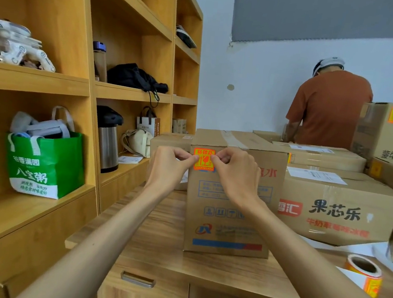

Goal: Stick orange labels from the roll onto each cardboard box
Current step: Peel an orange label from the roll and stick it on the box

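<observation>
On centre box: my left hand and right hand pinch the orange label by its sides at the front top-left corner. Stacked box far right is already labelled; wide box just right shows none. Roll lies right of it, nearer me.

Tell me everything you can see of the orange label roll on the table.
The roll of orange labels is a wound strip of orange stickers on pale backing round a hollow brown core. It sits on the wooden table at the right, its open end tilted up towards the camera, one printed label hanging loose on its near side.
</observation>
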